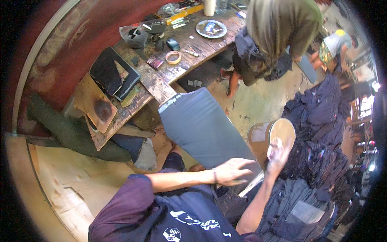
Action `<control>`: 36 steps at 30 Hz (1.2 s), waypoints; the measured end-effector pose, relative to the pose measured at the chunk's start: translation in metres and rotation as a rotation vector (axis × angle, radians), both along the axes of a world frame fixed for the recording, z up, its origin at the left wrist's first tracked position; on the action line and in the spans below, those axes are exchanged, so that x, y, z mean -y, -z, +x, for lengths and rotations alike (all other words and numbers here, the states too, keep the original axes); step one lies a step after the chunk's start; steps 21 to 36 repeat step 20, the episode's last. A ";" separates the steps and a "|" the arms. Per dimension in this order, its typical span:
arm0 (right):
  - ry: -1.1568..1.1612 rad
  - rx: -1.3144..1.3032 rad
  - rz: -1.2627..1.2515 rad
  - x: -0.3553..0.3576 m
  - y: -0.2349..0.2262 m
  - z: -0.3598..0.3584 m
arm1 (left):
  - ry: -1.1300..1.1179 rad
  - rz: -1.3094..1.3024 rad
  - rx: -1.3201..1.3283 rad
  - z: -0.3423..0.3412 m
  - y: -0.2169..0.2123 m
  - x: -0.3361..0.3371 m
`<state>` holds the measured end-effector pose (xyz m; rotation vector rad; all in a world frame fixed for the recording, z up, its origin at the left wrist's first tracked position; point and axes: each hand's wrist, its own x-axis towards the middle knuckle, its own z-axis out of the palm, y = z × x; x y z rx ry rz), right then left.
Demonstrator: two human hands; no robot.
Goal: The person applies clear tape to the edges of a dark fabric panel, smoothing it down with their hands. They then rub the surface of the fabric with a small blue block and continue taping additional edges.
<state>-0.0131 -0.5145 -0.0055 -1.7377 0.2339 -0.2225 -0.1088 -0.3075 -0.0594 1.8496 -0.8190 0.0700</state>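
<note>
The left hand (233,171) lies flat, fingers spread and released, on the near end of a long blue-grey board (205,127) covered in dark cloth; it presses the surface rather than gripping it. The board slopes away from the person, its far end reaching toward the wooden worktop (161,86), its near end under the palm close to the person's lap. The right hand (277,155) is raised just to the right of the board, its fingers bent against the open mouth of a brown cylindrical container (269,139) lying tilted on its side; the hand is pale, as if dusted with powder, and I cannot tell whether it grips anything inside the rim. The container sits just beside the board's right edge, between the board and a large heap of dark blue garments (318,133) that runs down the right side to the person's right elbow.

Farther out, the worktop carries a roll of tape (173,57), a round metal plate (211,29), a dark flat case (115,72) and a scorched wooden panel (96,107). Another person in an olive top (282,24) bends over beyond the worktop's right end, standing on the stained floor (262,101).
</note>
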 end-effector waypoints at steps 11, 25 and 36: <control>-0.615 0.434 -0.947 -0.422 0.121 0.380 | -0.739 0.182 -0.434 -0.056 -0.009 -0.322; -0.503 0.312 -1.186 -0.456 0.146 0.333 | -0.610 0.141 -0.483 -0.023 -0.013 -0.386; -0.503 0.312 -1.186 -0.456 0.146 0.333 | -0.610 0.141 -0.483 -0.023 -0.013 -0.386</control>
